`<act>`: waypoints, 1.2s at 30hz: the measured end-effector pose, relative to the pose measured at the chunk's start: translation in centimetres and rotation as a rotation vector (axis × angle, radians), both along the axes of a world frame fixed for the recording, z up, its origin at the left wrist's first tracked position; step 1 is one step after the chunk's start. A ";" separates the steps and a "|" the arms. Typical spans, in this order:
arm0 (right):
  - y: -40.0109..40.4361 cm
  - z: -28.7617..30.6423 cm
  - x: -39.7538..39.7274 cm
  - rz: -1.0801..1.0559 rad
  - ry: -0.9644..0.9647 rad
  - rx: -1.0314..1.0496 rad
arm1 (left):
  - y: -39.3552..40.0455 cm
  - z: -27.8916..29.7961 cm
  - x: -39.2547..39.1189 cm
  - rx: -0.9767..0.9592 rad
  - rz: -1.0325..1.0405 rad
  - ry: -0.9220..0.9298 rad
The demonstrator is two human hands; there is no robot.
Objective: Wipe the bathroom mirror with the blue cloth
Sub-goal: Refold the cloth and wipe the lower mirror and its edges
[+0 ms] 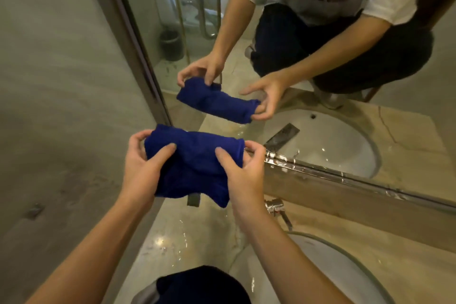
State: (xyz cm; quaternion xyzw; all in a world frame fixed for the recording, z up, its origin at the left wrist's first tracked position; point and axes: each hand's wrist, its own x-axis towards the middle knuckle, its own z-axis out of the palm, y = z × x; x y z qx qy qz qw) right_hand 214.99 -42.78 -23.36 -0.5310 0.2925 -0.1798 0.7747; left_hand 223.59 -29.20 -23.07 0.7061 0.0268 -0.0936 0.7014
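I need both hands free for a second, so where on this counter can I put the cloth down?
Bare marble counter lies below the blue cloth, between the left wall and the sink basin, though it looks wet. The strip right of the faucet is also clear. Left hand and right hand both hold the cloth.

A beige marble worktop carries a white oval sink, set into it. Left of the sink, the stone is wet, with small puddles catching the light. A chrome tap stands just behind the sink's rim. Left of the worktop rises a grey wall.
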 end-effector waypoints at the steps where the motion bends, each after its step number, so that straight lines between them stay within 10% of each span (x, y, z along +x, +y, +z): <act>1: 0.5 0.0 0.8 -0.016 -0.043 -0.067 | 0.0 0.0 0.6 -0.010 0.009 -0.033; 11: 2.3 -4.7 7.0 -0.390 0.094 -0.446 | -2.6 -4.9 5.8 0.068 0.159 -0.180; 22: 1.3 -7.6 7.5 -0.338 0.524 -0.543 | -2.3 -9.7 7.5 0.243 0.226 -0.193; 27: 2.3 -6.2 7.7 -0.219 0.570 0.087 | -3.1 -9.4 7.4 0.481 0.297 -0.079; 31: 3.5 -3.7 9.2 -0.034 0.487 0.741 | -4.4 -8.1 7.6 0.075 0.340 0.316; 36: 4.1 -3.2 10.5 -0.212 0.389 0.741 | -4.8 -7.3 8.1 -0.076 0.276 0.556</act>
